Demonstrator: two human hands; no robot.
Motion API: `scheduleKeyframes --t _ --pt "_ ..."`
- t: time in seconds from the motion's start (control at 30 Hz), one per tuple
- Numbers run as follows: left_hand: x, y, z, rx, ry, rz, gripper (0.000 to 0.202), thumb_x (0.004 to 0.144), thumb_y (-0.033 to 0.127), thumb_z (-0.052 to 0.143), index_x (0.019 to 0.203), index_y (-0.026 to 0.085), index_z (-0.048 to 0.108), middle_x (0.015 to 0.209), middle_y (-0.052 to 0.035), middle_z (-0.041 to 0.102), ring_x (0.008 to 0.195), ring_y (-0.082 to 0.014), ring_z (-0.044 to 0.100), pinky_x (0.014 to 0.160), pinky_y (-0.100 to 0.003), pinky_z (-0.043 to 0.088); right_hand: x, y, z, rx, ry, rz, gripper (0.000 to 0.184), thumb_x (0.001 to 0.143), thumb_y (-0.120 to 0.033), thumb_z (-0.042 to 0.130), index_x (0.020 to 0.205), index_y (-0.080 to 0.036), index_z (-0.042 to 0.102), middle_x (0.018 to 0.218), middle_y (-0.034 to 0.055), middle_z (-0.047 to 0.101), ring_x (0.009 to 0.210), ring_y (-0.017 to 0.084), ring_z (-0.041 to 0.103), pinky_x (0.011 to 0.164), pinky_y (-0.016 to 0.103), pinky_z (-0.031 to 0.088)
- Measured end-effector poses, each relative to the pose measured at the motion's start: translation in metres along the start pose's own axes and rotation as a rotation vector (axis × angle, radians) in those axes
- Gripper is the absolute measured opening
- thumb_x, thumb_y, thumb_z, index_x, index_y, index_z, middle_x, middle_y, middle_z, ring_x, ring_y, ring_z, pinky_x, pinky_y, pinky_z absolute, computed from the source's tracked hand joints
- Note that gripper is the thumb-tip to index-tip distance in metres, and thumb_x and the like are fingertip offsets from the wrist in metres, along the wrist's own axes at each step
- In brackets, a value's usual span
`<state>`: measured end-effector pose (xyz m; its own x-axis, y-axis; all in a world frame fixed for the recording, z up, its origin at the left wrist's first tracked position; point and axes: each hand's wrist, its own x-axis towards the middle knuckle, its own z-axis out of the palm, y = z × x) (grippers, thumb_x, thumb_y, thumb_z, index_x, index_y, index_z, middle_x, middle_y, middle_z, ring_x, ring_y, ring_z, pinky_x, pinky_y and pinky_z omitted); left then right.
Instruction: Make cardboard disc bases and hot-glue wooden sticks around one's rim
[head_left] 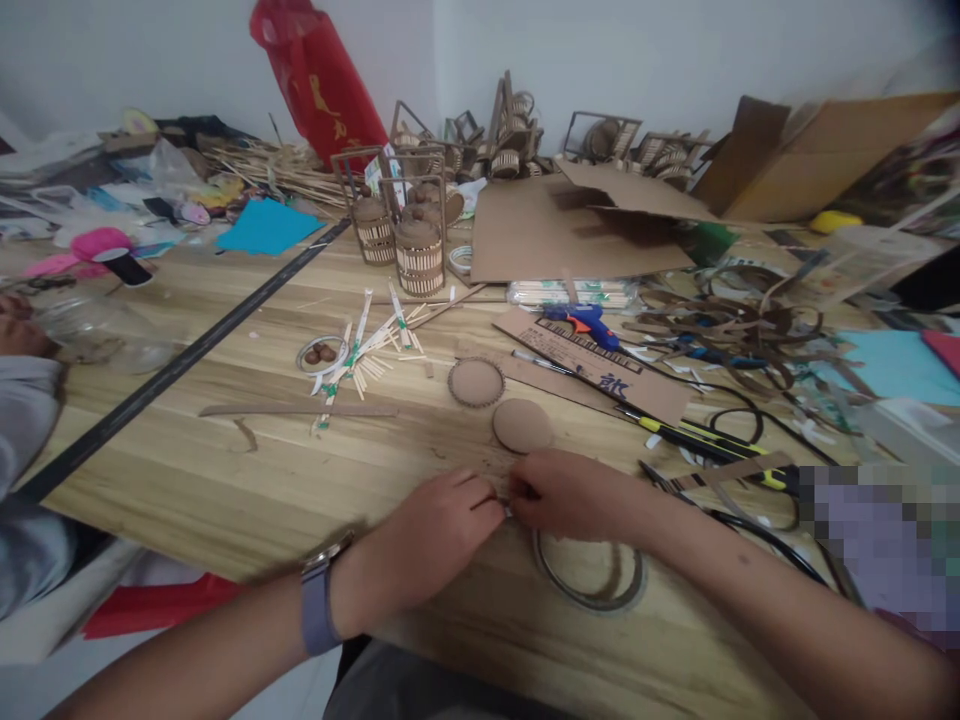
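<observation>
The plain cardboard disc (523, 426) is taken as the reference for all positions. Just to its near side, above the wooden tabletop (262, 480), a small pale piece (508, 510) is worked where the left hand (439, 530) and the right hand (566, 495) meet. The fingers of both hands are narrowed to what appears to be a pinch on this piece; its shape and material are largely covered and cannot be told.

Good results are judged to depend on steadiness: the piece should be held fast by one hand while fine adjustment is made with the other. Pressure should be kept light, as a thin piece could be creased. The ring (600, 604), nearer than the disc and to its right, is partly covered by the right hand and should not be dragged. The blue glue gun (589, 325), beyond the disc to the right, should be kept clear of; whether it is hot cannot be determined.

Markings: on the cardboard strip (652, 398), right of the disc, a large dark-blue character is printed, apparently 郎, with a row of dark bars. Gold characters are carried by the red bag (322, 90), far beyond the disc to the left, but cannot be read with certainty. Green print on the paper strips (328, 405), left of the disc, is illegible.
</observation>
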<state>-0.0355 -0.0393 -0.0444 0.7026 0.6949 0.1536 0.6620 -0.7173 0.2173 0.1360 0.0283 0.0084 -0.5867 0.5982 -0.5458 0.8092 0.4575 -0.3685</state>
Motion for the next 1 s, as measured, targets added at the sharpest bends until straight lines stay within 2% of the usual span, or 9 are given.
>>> scheduleKeyframes --t 0.17,0.37,0.6,0.73,0.87,1.0 --pt "0.0 -0.001 0.001 -0.048 0.0 0.001 0.028 0.099 0.013 0.036 0.092 0.014 0.063 0.091 -0.0062 0.064 0.086 -0.0208 0.058 0.078 -0.032 0.05 -0.004 0.004 -0.005 0.129 -0.04 0.024 0.024 0.078 -0.018 0.049 0.064 -0.016 0.068 0.052 0.0012 0.061 0.047 0.01 0.047 0.045 0.021 0.028" --pt "-0.002 -0.001 0.0 -0.078 -0.006 0.011 0.032 0.1 0.015 0.033 0.093 0.013 0.063 0.091 -0.0059 0.065 0.086 -0.0199 0.058 0.079 -0.032 0.051 -0.008 0.016 -0.005 0.292 -0.077 0.055 0.025 0.083 -0.023 0.049 0.063 -0.017 0.062 0.044 -0.0036 0.051 0.041 0.008 0.043 0.041 0.019 0.027" --pt "-0.003 -0.002 0.001 -0.077 0.02 0.025 0.03 0.101 0.016 0.034 0.094 0.013 0.063 0.092 -0.0054 0.066 0.086 -0.0196 0.058 0.08 -0.032 0.051 -0.015 0.026 -0.002 0.434 -0.107 0.009 0.024 0.079 -0.028 0.052 0.058 -0.018 0.055 0.044 -0.0063 0.045 0.04 0.007 0.045 0.043 0.017 0.031" --pt "-0.004 -0.002 0.0 -0.079 0.037 0.033 0.029 0.101 0.017 0.035 0.095 0.013 0.063 0.093 -0.0047 0.066 0.086 -0.0188 0.059 0.079 -0.031 0.052 -0.023 0.035 -0.005 0.46 -0.064 0.069 0.025 0.077 -0.031 0.052 0.056 -0.018 0.057 0.042 -0.0054 0.046 0.038 0.008 0.043 0.043 0.019 0.03" --pt "-0.005 -0.003 0.001 -0.073 0.056 0.046 0.03 0.101 0.017 0.034 0.095 0.013 0.063 0.092 -0.0048 0.066 0.086 -0.0188 0.059 0.077 -0.031 0.052 -0.032 0.043 -0.007 0.5 -0.073 0.112 0.022 0.073 -0.035 0.055 0.058 -0.018 0.058 0.05 -0.0052 0.05 0.038 0.007 0.041 0.042 0.02 0.031" --pt "-0.005 -0.004 0.003 -0.053 0.065 0.058 0.03 0.101 0.016 0.033 0.097 0.014 0.063 0.093 -0.0047 0.066 0.086 -0.0188 0.058 0.076 -0.032 0.051 -0.037 0.053 -0.005 0.453 -0.06 0.167 0.019 0.072 -0.034 0.058 0.061 -0.019 0.057 0.05 -0.0061 0.046 0.039 0.008 0.043 0.04 0.02 0.03"
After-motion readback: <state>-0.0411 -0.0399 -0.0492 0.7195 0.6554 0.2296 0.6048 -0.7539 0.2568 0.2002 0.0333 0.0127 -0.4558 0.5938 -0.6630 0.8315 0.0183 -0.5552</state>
